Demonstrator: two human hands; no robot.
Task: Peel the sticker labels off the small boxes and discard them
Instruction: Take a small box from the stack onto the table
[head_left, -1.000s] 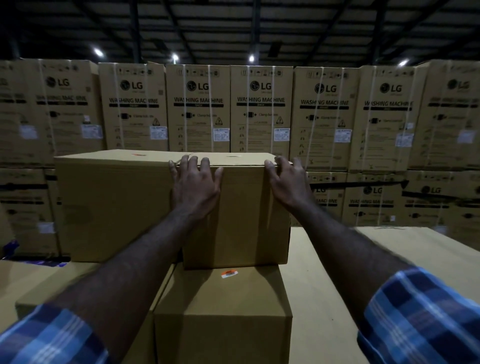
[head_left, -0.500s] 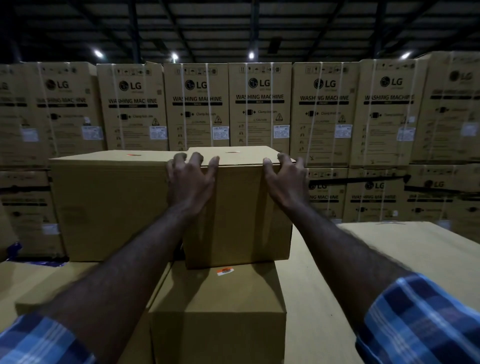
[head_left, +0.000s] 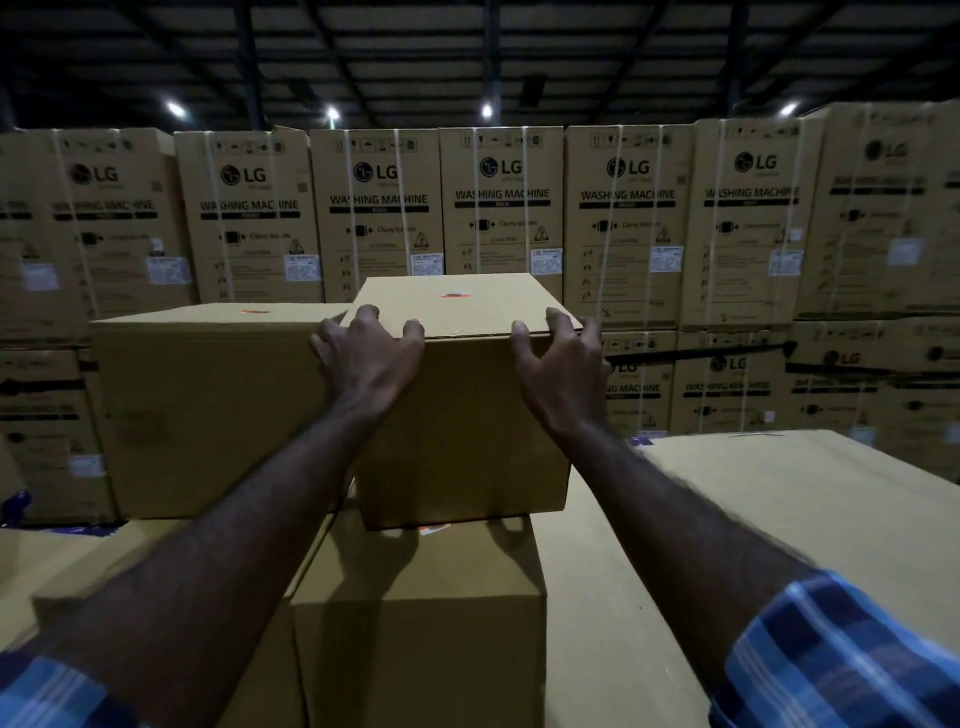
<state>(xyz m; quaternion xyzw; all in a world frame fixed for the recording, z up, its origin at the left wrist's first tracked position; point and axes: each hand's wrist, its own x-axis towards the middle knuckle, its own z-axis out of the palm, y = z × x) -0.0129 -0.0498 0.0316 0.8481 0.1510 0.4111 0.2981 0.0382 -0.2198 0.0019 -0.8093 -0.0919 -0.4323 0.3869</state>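
A plain brown upper box (head_left: 467, 426) stands on a lower box (head_left: 421, 613) in the middle of the head view. My left hand (head_left: 366, 358) hooks over its near top edge at the left corner. My right hand (head_left: 563, 366) grips the same edge at the right corner. An orange sticker (head_left: 454, 295) lies on the upper box's top. A second orange sticker (head_left: 434, 529) on the lower box's top peeks out from under the upper box. A neighbouring box (head_left: 208, 410) to the left carries its own orange sticker (head_left: 254, 312).
A wall of large LG washing machine cartons (head_left: 628, 223) fills the background, two rows high. A wide flat carton top (head_left: 810, 514) lies to the right, another flat surface (head_left: 47, 561) at lower left. The warehouse is dim under ceiling lights.
The upper box has slid toward me and its top face with the orange sticker now shows. Both hands stayed on its near top edge. The lower box's sticker is now partly covered.
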